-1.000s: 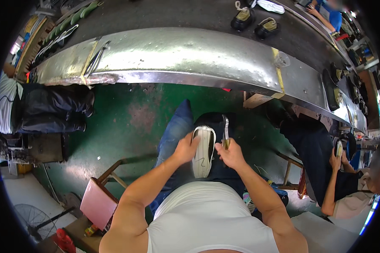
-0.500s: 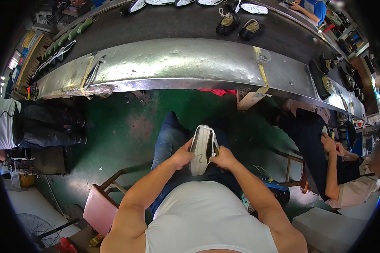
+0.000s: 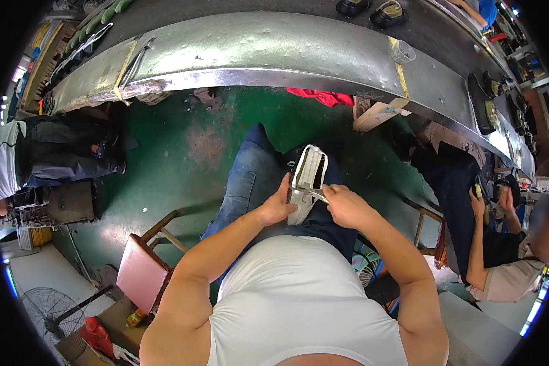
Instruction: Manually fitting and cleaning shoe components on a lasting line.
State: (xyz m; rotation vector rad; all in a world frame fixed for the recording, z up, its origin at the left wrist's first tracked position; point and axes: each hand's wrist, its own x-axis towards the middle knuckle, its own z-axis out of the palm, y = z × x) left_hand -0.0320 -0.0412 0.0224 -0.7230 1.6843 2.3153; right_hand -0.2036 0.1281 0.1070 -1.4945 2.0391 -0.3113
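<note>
Over my lap, my left hand (image 3: 276, 206) is closed round the left side of a shoe upper (image 3: 309, 169) with its white underside turned up. A dark gap runs along the upper's right edge. My right hand (image 3: 348, 205) is closed on a metal tool that looks like pincers (image 3: 315, 194). Its head lies across the near part of the white underside, at the right edge. My fingers partly hide the tool's handles.
Ahead runs a metal-edged workbench (image 3: 226, 46); dark shoes (image 3: 389, 13) and a clear cup (image 3: 402, 52) stand on it. Seated at right, a co-worker (image 3: 500, 244) handles a shoe; another person (image 3: 61, 149) stands at left. A pink-seated chair (image 3: 141, 271) and a fan (image 3: 52, 311) are at lower left.
My right hand has shifted off the upper's edge to its right, and the pincers now show across it. The upper tilts slightly to the right. The view has swung down, away from the bench.
</note>
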